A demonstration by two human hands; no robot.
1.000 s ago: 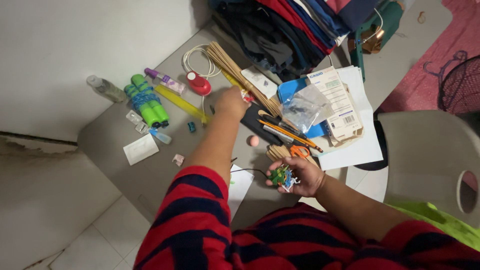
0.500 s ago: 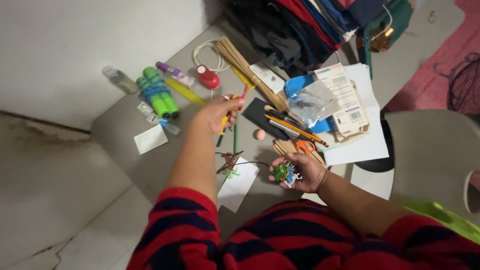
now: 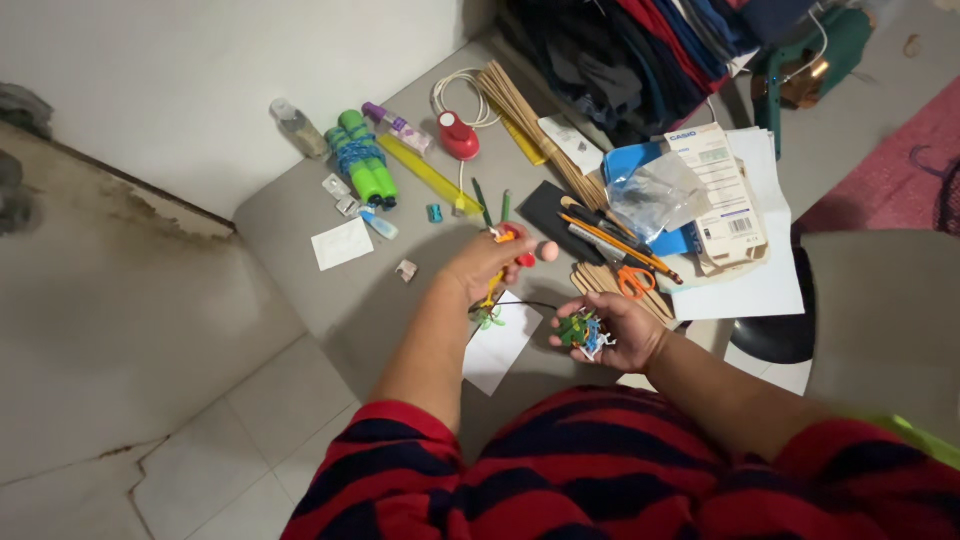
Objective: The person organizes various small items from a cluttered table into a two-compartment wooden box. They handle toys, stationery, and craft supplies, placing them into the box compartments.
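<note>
While my left hand pinches a red-orange tool mid-frame, my right hand just right cups small colourful beads.

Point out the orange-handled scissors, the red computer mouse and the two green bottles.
orange-handled scissors [image 3: 634, 281], head view, on the orange handle loops.
red computer mouse [image 3: 459, 137], head view, on the middle of its red top.
two green bottles [image 3: 360, 158], head view, on the blue band binding them.
</note>
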